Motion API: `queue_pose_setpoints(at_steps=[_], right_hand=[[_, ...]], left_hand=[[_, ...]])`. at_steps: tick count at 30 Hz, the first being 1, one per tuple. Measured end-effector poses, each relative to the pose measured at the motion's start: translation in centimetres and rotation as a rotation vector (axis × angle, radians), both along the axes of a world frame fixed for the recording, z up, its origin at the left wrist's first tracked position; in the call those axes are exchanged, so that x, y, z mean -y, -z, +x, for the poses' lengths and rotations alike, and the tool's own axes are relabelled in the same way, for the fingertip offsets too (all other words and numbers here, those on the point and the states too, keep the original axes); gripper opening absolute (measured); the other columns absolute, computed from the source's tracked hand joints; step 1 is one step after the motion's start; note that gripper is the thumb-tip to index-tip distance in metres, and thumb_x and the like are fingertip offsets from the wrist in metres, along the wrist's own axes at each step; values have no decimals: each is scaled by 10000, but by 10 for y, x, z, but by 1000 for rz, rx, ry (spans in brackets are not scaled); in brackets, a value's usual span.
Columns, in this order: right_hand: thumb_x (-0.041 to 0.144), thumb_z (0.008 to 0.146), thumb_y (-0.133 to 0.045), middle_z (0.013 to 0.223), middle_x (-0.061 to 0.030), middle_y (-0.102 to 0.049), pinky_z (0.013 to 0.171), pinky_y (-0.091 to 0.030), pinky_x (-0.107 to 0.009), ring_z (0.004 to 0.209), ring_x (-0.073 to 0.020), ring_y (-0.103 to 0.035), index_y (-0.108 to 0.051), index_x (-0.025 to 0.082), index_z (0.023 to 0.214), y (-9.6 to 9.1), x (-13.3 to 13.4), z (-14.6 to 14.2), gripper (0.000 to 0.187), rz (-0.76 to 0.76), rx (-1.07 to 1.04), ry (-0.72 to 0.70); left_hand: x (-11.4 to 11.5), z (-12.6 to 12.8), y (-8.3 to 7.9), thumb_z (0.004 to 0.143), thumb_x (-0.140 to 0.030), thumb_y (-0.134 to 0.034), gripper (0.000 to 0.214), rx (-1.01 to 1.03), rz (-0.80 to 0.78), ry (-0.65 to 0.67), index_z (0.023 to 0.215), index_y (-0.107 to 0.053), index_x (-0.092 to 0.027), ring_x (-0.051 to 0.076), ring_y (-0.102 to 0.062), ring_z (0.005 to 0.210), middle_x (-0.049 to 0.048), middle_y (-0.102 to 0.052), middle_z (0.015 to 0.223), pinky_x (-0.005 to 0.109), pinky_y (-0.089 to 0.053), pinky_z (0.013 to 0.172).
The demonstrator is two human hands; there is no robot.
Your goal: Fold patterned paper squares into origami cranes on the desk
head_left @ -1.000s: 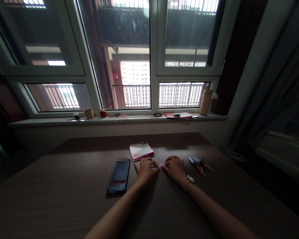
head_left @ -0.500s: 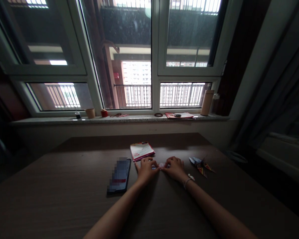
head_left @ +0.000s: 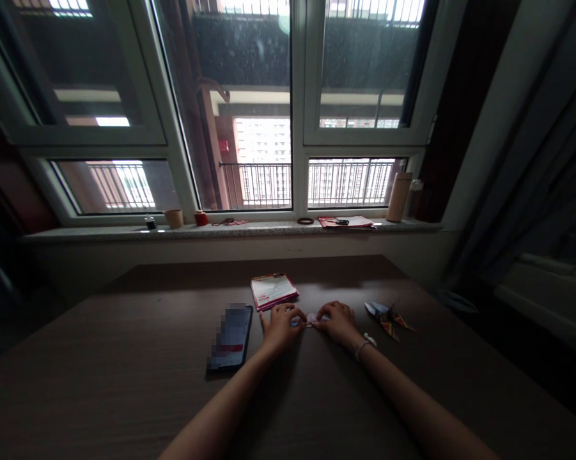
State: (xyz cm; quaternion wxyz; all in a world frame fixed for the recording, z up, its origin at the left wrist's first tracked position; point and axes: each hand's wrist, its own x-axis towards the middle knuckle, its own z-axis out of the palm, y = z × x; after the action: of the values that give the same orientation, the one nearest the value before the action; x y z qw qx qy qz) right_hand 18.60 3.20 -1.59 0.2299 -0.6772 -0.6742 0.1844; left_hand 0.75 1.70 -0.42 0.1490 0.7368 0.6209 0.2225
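A small piece of folded paper (head_left: 311, 319), pale with pinkish print, lies on the brown table between my two hands. My left hand (head_left: 282, 324) pinches its left end, the fingers curled with the thumb along the near edge. On the other side my right hand (head_left: 336, 321), with a bracelet at the wrist, pinches the right end. Fingers cover much of the paper, so its full shape is hidden. Just beyond my left hand is a stack of printed paper sheets (head_left: 274, 290). To the right of my right hand sit folded paper pieces (head_left: 387, 318) with pointed tips.
A phone (head_left: 230, 338) lies left of my left hand on the table (head_left: 124, 358). Along the windowsill (head_left: 268, 227) stand a paper cup (head_left: 174, 218), a red spool-like item (head_left: 201, 218), papers with scissors (head_left: 345, 222) and a tan bottle (head_left: 399, 198).
My hands have moved very slightly apart, and a little more of the paper shows between the fingertips. Everything else stays where it was.
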Motion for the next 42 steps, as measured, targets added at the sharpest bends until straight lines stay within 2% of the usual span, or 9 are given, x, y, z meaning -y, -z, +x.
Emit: queue_pose_setpoints(at_steps=[6, 10, 18, 23, 27, 34, 39, 42], right_hand=[[320, 742, -699, 1187, -15, -627, 1048, -261, -367, 1223, -252, -463, -750, 301, 902, -3, -1, 4, 169, -21, 14, -33], [287, 744, -692, 1216, -4, -615, 1056, -257, -355, 1236, -239, -457, -758, 318, 916, -3, -2, 7, 187, -26, 12, -56], [216, 740, -646, 1228, -1, -609, 1076, -266, -327, 1226, -219, -472, -768, 336, 960, 1, -3, 16, 278, -22, -13, -132], [352, 802, -634, 1177, -26, -620, 1047, -297, -328, 1186, -231, -495, -774, 307, 934, 3, -1, 16, 198, 45, -32, -122], [471, 795, -666, 1129, -36, -621, 1025, -303, -344, 1157, -244, -497, -767, 297, 904, 3, 3, 10, 229, 102, -2, -85], [516, 765, -698, 1115, -44, -612, 995, -310, -352, 1135, -257, -495, -753, 290, 879, 1, 6, 5, 259, 139, 35, -52], [518, 742, -716, 1117, -44, -618, 995, -309, -350, 1133, -262, -498, -758, 293, 873, -3, 4, 2, 264, 85, 41, -20], [514, 747, -706, 1135, -39, -614, 1005, -304, -354, 1148, -263, -492, -761, 303, 879, -3, 3, 1, 254, 71, 46, -23]], left_hand=[[-2, -6, 5, 850, -326, -617, 170, 6, 9, 24, 960, -742, -360, 287, -437, 1318, 11, -592, 1348, 693, -43, 1134], [-4, -9, 8, 855, -312, -611, 180, -1, 17, 33, 962, -751, -347, 282, -445, 1319, 18, -600, 1348, 654, -68, 1156], [-4, -9, 11, 849, -326, -613, 167, -3, 33, 36, 945, -748, -346, 285, -441, 1323, 19, -607, 1342, 654, -82, 1155], [0, -5, 7, 841, -413, -621, 177, -24, 55, 21, 951, -745, -349, 291, -452, 1304, 16, -613, 1326, 675, -77, 1148], [0, 1, 6, 838, -467, -631, 198, -54, 60, -14, 915, -750, -328, 298, -456, 1283, 27, -620, 1307, 687, -88, 1137], [-2, 6, 8, 839, -473, -640, 188, -57, 88, -37, 896, -745, -327, 305, -464, 1256, 31, -624, 1279, 724, -104, 1098], [-1, 8, 1, 828, -517, -625, 243, -70, 56, -28, 881, -741, -310, 300, -466, 1249, 43, -614, 1294, 685, -139, 1102], [-1, 9, -2, 808, -497, -647, 221, -74, 46, -29, 874, -740, -307, 305, -482, 1231, 37, -624, 1273, 703, -130, 1092]])
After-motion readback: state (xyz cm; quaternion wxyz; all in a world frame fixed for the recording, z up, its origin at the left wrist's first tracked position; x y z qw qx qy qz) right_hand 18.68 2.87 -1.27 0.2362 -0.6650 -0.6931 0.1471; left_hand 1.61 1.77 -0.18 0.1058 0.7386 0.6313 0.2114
